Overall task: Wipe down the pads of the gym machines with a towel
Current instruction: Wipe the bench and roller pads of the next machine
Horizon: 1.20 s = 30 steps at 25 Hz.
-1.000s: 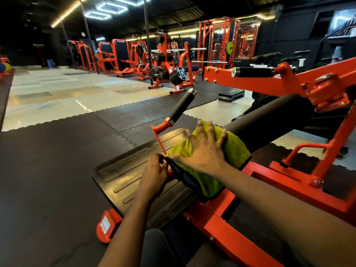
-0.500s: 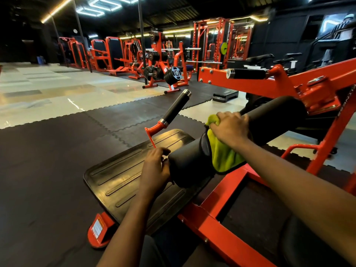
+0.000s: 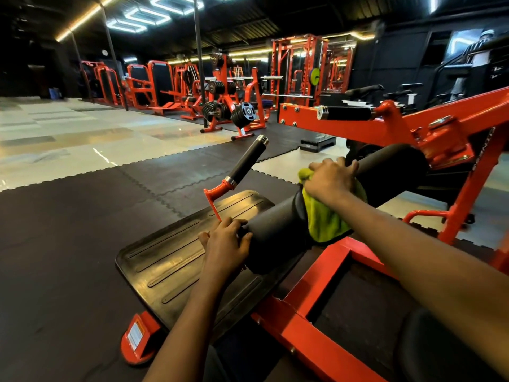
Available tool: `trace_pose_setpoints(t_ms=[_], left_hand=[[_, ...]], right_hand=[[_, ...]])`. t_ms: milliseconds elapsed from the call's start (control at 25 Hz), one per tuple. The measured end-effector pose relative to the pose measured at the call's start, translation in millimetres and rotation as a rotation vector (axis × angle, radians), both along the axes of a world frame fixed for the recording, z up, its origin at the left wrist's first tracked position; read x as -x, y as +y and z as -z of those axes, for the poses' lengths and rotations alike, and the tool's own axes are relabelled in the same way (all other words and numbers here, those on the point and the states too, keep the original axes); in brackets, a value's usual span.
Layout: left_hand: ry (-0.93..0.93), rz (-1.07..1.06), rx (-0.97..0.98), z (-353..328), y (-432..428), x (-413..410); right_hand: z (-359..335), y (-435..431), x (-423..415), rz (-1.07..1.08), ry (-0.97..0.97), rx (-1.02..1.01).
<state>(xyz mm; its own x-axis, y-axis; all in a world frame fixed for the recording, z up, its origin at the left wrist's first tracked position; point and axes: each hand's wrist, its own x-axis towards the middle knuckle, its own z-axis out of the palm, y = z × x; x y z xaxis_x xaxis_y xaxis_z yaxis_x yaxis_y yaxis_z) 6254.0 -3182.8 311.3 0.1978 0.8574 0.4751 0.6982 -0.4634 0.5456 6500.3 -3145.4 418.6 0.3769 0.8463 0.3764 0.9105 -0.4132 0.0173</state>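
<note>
A long black roller pad runs diagonally across an orange machine frame. A lime-green towel is wrapped over the pad near its middle. My right hand grips the towel on top of the pad, fingers curled over the far side. My left hand holds the near end of the pad, thumb and fingers curled against its end face.
A black ribbed footplate lies below the pad's near end. A black handle on an orange bracket sticks up beside it. An orange arm with a second grip crosses above. Weight racks and machines stand far back on rubber flooring.
My right hand has slid the towel from the pad's near end further up along the roller, its fingers going from flat to curled. The left hand stays at the pad's end.
</note>
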Motion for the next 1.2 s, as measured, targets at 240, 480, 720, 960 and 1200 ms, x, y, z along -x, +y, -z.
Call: trace_pose_setpoints(t_ms=[240,480,720,960,1200], left_hand=[[0.123,0.003,-0.001,-11.9,8.5,-22.8],[0.051,0.015,0.006,-12.1,12.3,-38.9],[0.064,0.080,-0.070,-18.5,21.3,-72.5],[0.058,0.036,-0.103,-16.1,26.9,-79.2],[0.100,-0.023,-0.154,-15.7,32.5,-88.0]], right_hand=[[39.3,-25.2,20.1,-0.346,-0.067,-0.106],[2.3,-10.9,-57.3,-0.091,0.056,-0.268],[34.9,-27.7,-39.1,-0.452,-0.072,-0.313],[-6.3,5.9,-82.8,-0.093,0.070,-0.322],[-17.3,-15.5,-132.1,-0.231,0.015,-0.343]])
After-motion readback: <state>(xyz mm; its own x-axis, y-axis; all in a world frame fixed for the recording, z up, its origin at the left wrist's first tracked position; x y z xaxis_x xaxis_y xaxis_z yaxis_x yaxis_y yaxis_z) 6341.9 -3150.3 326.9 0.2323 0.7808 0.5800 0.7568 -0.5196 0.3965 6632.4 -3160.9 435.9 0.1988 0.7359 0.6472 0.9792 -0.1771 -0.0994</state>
